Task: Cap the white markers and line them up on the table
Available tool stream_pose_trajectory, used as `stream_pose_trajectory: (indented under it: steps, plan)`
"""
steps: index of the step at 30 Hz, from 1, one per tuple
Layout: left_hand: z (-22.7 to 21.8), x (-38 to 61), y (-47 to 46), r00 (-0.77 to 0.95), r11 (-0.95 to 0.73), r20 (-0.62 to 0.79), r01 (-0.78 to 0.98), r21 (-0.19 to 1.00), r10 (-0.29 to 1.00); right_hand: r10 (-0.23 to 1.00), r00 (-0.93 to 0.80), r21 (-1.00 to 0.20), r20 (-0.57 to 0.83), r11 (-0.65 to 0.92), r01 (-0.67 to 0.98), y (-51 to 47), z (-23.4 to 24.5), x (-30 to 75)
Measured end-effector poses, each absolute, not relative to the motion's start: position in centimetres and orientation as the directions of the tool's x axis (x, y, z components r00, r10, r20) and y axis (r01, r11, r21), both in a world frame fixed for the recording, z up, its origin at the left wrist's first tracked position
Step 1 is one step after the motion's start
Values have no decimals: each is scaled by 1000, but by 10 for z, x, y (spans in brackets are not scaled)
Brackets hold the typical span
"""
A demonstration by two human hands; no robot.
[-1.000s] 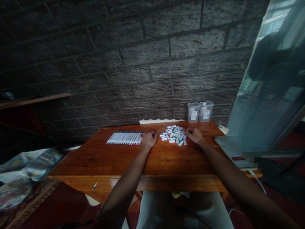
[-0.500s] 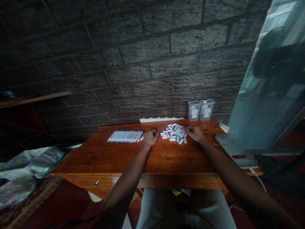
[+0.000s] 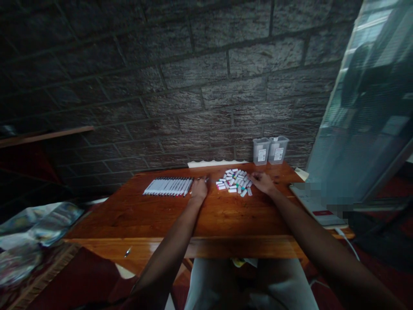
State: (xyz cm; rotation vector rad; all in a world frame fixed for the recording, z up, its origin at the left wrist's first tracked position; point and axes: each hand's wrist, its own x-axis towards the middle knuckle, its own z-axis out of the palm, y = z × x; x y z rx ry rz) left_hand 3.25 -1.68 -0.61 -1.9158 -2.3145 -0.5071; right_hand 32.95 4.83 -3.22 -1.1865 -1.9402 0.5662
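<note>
A row of white markers [image 3: 168, 186] with dark ends lies side by side on the left of the wooden table [image 3: 222, 217]. Beside its right end rests my left hand [image 3: 199, 187], fingers curled in; whether it grips anything is hidden. To the right lies a loose heap of white marker caps [image 3: 235, 181] with coloured ends. At the heap's right edge, the fingertips of my right hand [image 3: 262, 181] are drawn together against the caps. What is between them is too small to tell.
Two clear plastic containers [image 3: 276, 150] with labels stand at the back right by the brick wall [image 3: 213, 112]. A white wavy-edged strip [image 3: 217, 163] lies along the back edge. On the right is a laptop [image 3: 318, 204] with a white cable [image 3: 348, 243].
My left hand has shifted slightly left towards the marker row, and its fingers have curled in. My right hand stays at the heap's edge. The view has shifted a little.
</note>
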Motion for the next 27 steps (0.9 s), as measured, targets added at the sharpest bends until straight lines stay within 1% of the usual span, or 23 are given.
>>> stream_pose_trajectory:
  steps: [4, 7, 12, 19, 25, 27]
  plan:
    - [-3, 38, -19, -209, 188, 278, 977, 100, 938, 880, -273, -695, 389, 475, 540, 49, -33, 330]
    - [-3, 39, -20, -220, 209, 289, 975, 71, 932, 881, -269, -686, 388, 471, 555, 49, -33, 330]
    - [-2, 38, -23, -219, 204, 314, 976, 79, 924, 879, -295, -678, 375, 477, 560, 48, -31, 330]
    - [0, 38, -26, -183, 148, 304, 980, 133, 935, 882, -292, -683, 371, 472, 558, 46, -29, 330]
    - [-2, 37, -24, -182, 147, 304, 980, 135, 935, 889, -279, -683, 364, 458, 568, 44, -26, 331]
    - [-4, 36, -22, -187, 151, 312, 979, 135, 931, 885, -265, -669, 383, 464, 581, 41, -23, 330]
